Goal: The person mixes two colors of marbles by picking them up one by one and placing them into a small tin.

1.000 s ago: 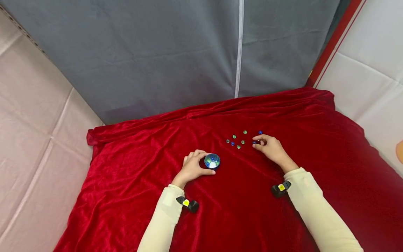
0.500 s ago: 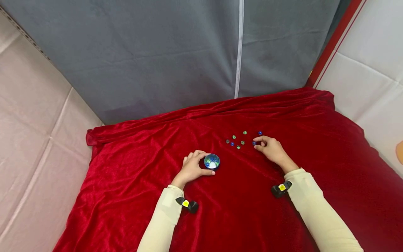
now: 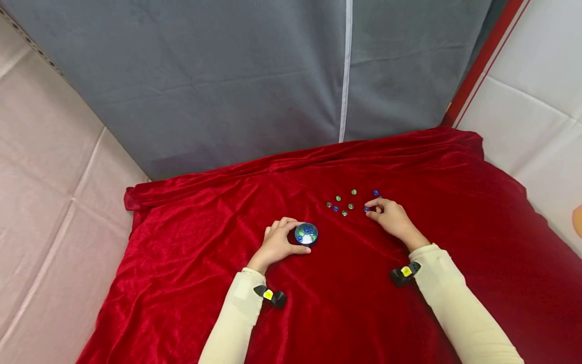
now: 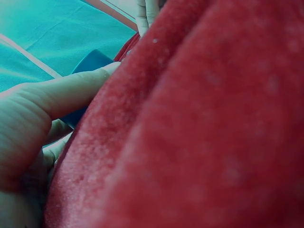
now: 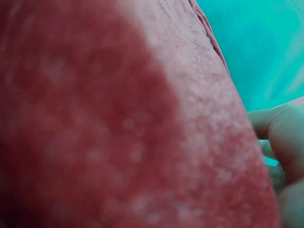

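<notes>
Right hand (image 3: 393, 218) narrowed, pinching round blue glass marble (image 3: 366, 209); left hand (image 3: 278, 240) grips round blue cup (image 3: 306, 241); likely pickup, needs steadiness

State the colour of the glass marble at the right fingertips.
The marble is blue, clearest in the head view.

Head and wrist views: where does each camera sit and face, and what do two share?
Head: worn on head, facing forward, down at blue container; left hand, right hand, sleeves show.
Left wrist: worn there, faces red cloth, container; both hands show partly.
Right wrist: worn there, faces cloth; right hand shows partly.
Head and left wrist share the container.
</notes>
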### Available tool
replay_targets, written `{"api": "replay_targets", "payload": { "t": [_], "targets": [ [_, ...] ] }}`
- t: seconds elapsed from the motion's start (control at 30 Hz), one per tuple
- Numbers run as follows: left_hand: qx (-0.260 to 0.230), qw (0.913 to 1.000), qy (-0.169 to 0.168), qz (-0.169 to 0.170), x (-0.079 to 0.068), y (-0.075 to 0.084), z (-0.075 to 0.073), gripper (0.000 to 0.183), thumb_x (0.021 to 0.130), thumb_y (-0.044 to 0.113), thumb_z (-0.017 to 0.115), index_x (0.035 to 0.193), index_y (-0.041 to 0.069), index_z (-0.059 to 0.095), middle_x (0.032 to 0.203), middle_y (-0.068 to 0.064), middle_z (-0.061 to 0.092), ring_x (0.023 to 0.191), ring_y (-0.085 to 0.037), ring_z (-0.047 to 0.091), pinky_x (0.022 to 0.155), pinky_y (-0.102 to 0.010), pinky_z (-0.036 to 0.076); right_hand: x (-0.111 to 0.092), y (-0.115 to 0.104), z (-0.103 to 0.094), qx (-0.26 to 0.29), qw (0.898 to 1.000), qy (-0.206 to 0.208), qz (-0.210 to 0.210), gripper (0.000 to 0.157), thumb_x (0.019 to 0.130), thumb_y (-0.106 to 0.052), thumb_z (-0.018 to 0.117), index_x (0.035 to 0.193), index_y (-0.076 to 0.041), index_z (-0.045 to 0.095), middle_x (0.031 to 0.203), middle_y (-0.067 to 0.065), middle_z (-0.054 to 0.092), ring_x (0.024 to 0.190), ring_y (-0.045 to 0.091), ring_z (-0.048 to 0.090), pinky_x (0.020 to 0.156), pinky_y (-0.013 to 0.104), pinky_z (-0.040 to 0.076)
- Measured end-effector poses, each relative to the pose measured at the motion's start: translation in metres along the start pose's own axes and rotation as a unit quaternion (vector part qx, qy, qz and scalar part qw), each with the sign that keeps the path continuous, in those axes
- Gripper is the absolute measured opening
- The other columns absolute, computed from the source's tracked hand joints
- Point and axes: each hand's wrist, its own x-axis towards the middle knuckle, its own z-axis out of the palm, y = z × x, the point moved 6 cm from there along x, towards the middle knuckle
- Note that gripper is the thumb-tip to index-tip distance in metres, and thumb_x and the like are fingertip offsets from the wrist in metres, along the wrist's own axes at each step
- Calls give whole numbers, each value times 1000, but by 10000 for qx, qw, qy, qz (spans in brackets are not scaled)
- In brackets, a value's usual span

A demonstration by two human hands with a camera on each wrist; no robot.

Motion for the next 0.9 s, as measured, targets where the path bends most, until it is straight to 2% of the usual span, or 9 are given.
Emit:
{"api": "replay_targets", "payload": {
  "t": [0.47, 0.9],
  "targets": [
    [35, 10000, 16, 48, 2, -2, 2, 67, 61, 43, 83, 121, 24, 59, 116, 6, 51, 108, -17, 40, 93, -38, 24, 0, 1, 0, -16, 10000, 13, 75, 20, 87, -17, 61, 104, -6, 63, 76, 2, 47, 65, 15, 42, 63, 29, 34],
    [45, 10000, 37, 58, 1, -2, 1, 67, 61, 44, 82, 120, 24, 60, 117, 5, 51, 108, -17, 40, 91, -37, 25, -6, -11, 1, 400, 9992, -77, 11, 20, 88, -21, 61, 102, -6, 63, 76, 0, 46, 62, 11, 40, 60, 25, 34]
  ]
}}
